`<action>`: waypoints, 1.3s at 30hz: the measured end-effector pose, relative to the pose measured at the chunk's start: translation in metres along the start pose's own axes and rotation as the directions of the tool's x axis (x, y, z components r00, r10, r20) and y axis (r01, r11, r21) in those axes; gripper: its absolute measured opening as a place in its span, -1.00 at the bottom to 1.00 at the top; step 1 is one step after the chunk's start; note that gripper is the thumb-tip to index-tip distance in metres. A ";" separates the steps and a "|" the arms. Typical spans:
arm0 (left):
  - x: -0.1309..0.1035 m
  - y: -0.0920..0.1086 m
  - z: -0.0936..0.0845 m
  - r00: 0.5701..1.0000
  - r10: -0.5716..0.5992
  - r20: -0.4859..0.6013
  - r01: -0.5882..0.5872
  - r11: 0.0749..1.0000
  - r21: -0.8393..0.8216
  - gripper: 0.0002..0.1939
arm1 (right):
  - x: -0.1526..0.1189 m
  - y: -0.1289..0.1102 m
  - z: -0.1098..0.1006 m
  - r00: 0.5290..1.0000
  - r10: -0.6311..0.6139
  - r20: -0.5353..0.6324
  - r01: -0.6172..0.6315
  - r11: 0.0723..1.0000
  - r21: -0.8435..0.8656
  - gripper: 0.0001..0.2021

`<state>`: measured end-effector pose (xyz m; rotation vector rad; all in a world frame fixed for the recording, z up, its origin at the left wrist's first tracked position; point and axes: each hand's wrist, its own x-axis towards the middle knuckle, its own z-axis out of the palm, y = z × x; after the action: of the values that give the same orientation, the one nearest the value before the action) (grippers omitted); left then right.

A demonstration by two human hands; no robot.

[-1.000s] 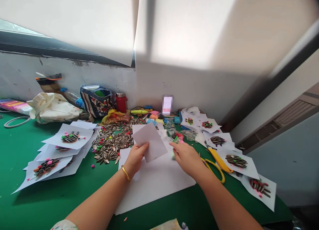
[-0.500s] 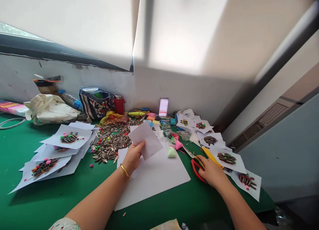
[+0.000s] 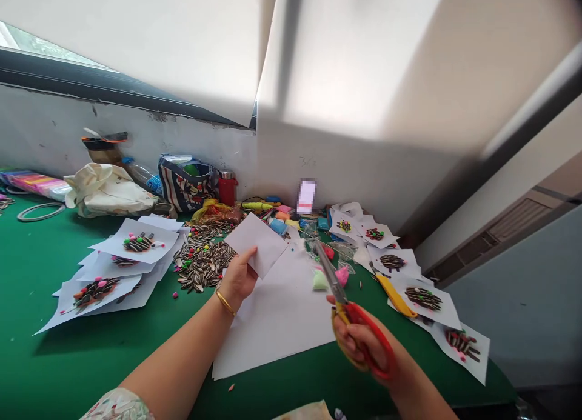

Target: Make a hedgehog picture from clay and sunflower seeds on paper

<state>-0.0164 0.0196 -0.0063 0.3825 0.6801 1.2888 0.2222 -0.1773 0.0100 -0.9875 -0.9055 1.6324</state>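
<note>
A small sheet of white paper [image 3: 254, 241] is pinched in my left hand [image 3: 240, 280], thumb on top, held above a larger white sheet [image 3: 282, 329] on the green table. My right hand [image 3: 364, 341] grips a pair of scissors [image 3: 334, 274] with red and yellow handles. Their blades point up and away, apart from the paper and looking closed. Just beyond the blades lie a pink lump in a clear bag [image 3: 343, 274] and a pale green one [image 3: 319, 279].
Striped sunflower seeds [image 3: 200, 265] are heaped left of the paper. Sheets decorated with seeds lie in a left stack [image 3: 97, 314] and a right row [image 3: 448, 305]. A yellow-handled cutter [image 3: 395, 296] rests by the right row. Bags and a red flask [image 3: 227, 188] line the wall.
My right hand has lifted the scissors off the table and brought them left, toward the large sheet. The left hand still holds the small paper. The view has shifted slightly.
</note>
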 end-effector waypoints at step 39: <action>-0.005 0.002 0.003 0.999 -0.019 0.032 0.017 0.998 0.067 -0.58 | 0.028 0.026 0.037 0.968 0.069 0.243 -0.155 0.921 0.356 -0.47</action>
<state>-0.0168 0.0154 -0.0015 0.4495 0.6989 1.2432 0.1742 -0.1597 -0.0038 -0.6056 -0.6559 1.9562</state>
